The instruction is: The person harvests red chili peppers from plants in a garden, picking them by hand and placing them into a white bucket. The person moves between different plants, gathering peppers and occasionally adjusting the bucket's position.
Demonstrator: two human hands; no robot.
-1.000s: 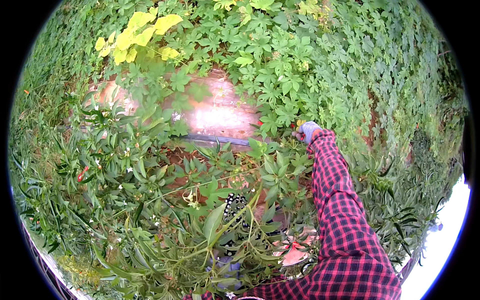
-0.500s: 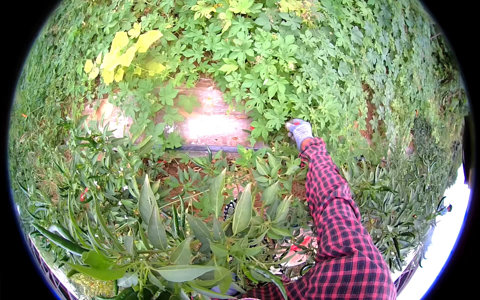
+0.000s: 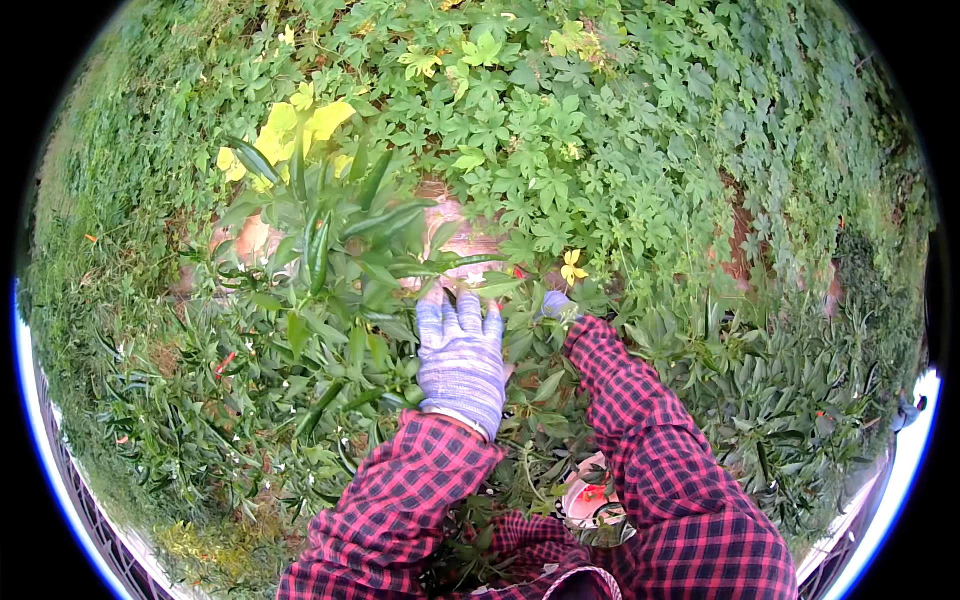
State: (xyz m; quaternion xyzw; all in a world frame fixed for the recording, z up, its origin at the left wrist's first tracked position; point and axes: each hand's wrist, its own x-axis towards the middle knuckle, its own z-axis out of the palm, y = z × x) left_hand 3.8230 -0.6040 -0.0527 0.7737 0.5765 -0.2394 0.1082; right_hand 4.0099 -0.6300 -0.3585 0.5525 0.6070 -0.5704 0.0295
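Observation:
My left hand (image 3: 462,365), in a striped purple-white glove with bare fingertips, lies back-up in the middle with its fingers stretched forward and a little apart. It presses against a leafy pepper plant (image 3: 330,260) bearing long green peppers (image 3: 318,254), which leans away from me. To its right, my right hand (image 3: 553,303), gloved too, reaches in among the leaves. Foliage hides its fingers, so what they hold is not visible. A small red pepper (image 3: 519,272) shows just beyond it, beside a yellow leaf (image 3: 573,268).
A round container (image 3: 582,500) with red peppers (image 3: 594,493) inside stands low, by my right forearm. A board-like surface (image 3: 465,235) shows through the plants ahead. Broad-leaved vines (image 3: 600,130) cover the far ground. Another red pepper (image 3: 225,365) hangs at the left.
My left hand has come up from the lower edge, and the pepper plant in front of me now leans away. The right hand has drawn nearer and left, into the leaves.

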